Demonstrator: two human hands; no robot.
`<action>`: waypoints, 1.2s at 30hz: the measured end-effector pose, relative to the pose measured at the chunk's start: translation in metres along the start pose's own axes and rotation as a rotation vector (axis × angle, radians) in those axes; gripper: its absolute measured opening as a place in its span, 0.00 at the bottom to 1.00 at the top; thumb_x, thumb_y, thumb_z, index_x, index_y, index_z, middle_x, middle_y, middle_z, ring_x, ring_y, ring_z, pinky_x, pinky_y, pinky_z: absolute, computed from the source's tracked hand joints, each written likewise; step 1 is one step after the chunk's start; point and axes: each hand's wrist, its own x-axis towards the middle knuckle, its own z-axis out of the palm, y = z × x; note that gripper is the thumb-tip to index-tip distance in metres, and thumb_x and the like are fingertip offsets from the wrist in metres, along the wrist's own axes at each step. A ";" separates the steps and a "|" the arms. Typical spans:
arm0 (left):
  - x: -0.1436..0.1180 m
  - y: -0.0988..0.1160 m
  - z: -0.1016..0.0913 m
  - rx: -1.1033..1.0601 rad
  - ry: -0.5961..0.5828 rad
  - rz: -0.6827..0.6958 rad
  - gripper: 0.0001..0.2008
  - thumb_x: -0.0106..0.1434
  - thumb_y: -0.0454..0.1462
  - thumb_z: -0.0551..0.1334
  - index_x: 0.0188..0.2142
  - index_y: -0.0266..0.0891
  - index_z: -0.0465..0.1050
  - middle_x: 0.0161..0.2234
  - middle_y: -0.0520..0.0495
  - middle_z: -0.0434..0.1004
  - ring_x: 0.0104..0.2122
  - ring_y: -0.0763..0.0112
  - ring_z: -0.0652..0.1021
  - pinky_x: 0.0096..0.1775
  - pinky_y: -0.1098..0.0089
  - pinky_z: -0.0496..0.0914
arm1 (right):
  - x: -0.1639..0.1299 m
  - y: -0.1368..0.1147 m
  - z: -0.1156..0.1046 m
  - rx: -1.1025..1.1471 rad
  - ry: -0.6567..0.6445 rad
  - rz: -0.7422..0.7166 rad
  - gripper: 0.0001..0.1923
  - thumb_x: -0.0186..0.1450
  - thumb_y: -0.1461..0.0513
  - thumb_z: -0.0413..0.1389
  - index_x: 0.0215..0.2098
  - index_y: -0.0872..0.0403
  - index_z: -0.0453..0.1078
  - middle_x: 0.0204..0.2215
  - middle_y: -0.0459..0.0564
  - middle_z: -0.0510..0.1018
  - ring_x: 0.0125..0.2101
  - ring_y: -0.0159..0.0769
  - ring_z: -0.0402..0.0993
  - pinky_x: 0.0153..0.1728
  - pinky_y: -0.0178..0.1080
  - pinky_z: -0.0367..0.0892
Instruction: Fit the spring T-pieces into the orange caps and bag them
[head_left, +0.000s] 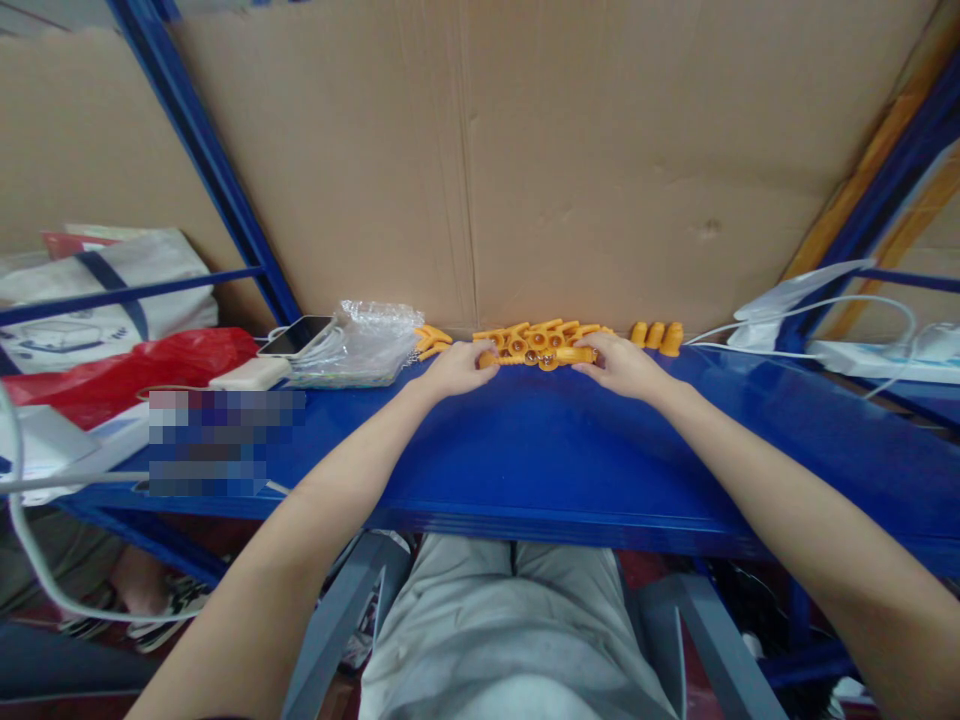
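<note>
A cluster of small orange plastic parts (536, 341) lies at the back of the blue shelf surface (540, 450), against a cardboard wall. My left hand (454, 368) pinches the left end of the cluster's front row. My right hand (621, 364) grips the right end of the same row, fingers curled on an orange piece (576, 354). Several loose orange pieces (430, 340) lie to the left of the cluster. Three upright orange caps (657, 336) stand just right of my right hand.
A clear plastic bag (367, 343), a phone (297, 335) and a white power bank (250, 374) lie at left, beside a red bag (127, 372). White cables and a power strip (877, 357) lie at right. Blue rack posts (202, 160) frame the cardboard wall (525, 150).
</note>
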 end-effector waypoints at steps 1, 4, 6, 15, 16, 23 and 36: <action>0.000 0.001 0.000 0.006 0.002 0.005 0.12 0.61 0.41 0.61 0.42 0.39 0.77 0.27 0.48 0.78 0.27 0.67 0.76 0.32 0.69 0.65 | 0.000 -0.001 0.000 0.005 -0.002 -0.006 0.14 0.65 0.58 0.59 0.48 0.53 0.76 0.47 0.56 0.82 0.47 0.50 0.79 0.49 0.52 0.73; -0.001 0.005 0.000 0.019 0.002 0.012 0.12 0.62 0.41 0.61 0.42 0.38 0.77 0.29 0.47 0.79 0.28 0.66 0.76 0.33 0.69 0.65 | 0.000 -0.009 0.000 0.009 -0.020 -0.017 0.14 0.65 0.57 0.59 0.47 0.53 0.76 0.46 0.57 0.82 0.47 0.50 0.79 0.50 0.52 0.73; 0.000 0.007 0.001 0.009 0.009 0.011 0.13 0.62 0.41 0.62 0.44 0.38 0.77 0.30 0.46 0.79 0.29 0.66 0.76 0.33 0.68 0.66 | 0.000 -0.015 0.000 0.009 -0.028 -0.022 0.15 0.67 0.56 0.58 0.48 0.54 0.76 0.47 0.59 0.82 0.47 0.51 0.79 0.50 0.53 0.72; 0.002 0.012 0.016 -0.245 0.048 -0.017 0.11 0.62 0.40 0.64 0.43 0.38 0.72 0.23 0.55 0.74 0.23 0.73 0.72 0.30 0.73 0.65 | 0.000 -0.024 0.009 0.030 0.012 -0.084 0.16 0.69 0.57 0.54 0.51 0.55 0.74 0.47 0.60 0.78 0.48 0.51 0.76 0.50 0.52 0.71; 0.001 0.013 0.016 -0.268 0.043 -0.028 0.11 0.62 0.40 0.65 0.43 0.38 0.71 0.23 0.55 0.74 0.22 0.73 0.71 0.30 0.73 0.65 | -0.001 -0.025 0.009 0.023 0.013 -0.082 0.16 0.69 0.57 0.54 0.52 0.55 0.74 0.48 0.60 0.77 0.47 0.51 0.76 0.50 0.52 0.71; 0.000 0.014 0.016 -0.342 0.034 -0.018 0.10 0.61 0.39 0.66 0.40 0.38 0.72 0.21 0.56 0.72 0.21 0.74 0.71 0.28 0.73 0.63 | -0.002 -0.029 0.008 -0.034 -0.031 -0.081 0.18 0.70 0.58 0.52 0.55 0.53 0.73 0.48 0.60 0.76 0.44 0.50 0.76 0.46 0.51 0.73; 0.002 0.020 0.014 -0.284 0.054 -0.075 0.11 0.60 0.40 0.68 0.40 0.37 0.73 0.19 0.56 0.72 0.21 0.73 0.70 0.27 0.73 0.61 | 0.004 -0.004 0.028 0.636 -0.031 0.138 0.27 0.61 0.46 0.63 0.51 0.53 0.70 0.42 0.55 0.80 0.38 0.42 0.80 0.41 0.48 0.77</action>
